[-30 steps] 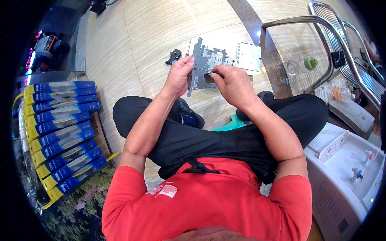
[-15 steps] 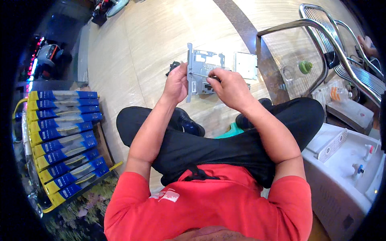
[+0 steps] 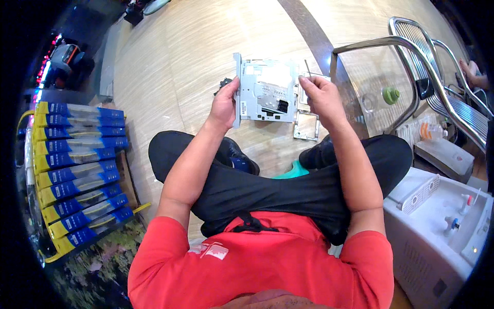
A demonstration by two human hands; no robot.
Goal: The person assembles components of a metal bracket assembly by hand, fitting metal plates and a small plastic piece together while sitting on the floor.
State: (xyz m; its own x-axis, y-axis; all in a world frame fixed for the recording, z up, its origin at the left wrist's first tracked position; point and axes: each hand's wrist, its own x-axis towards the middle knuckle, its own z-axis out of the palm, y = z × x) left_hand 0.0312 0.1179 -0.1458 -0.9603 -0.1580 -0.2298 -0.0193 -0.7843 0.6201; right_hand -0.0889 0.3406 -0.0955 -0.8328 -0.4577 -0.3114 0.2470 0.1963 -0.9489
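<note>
Left hand (image 3: 224, 107) grips a flat silvery metal chassis (image 3: 249, 88) by its left edge, over pale floor (image 3: 190, 62); right hand (image 3: 325, 99) pinches a thin dark metal rod (image 3: 307, 67). I'm guessing screw work; next needs steady aim.

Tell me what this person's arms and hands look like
The left hand and right hand are ungloved. Short, loose red sleeves cover only the upper part, leaving both forearms bare, with no watch or bracelet visible.
</note>
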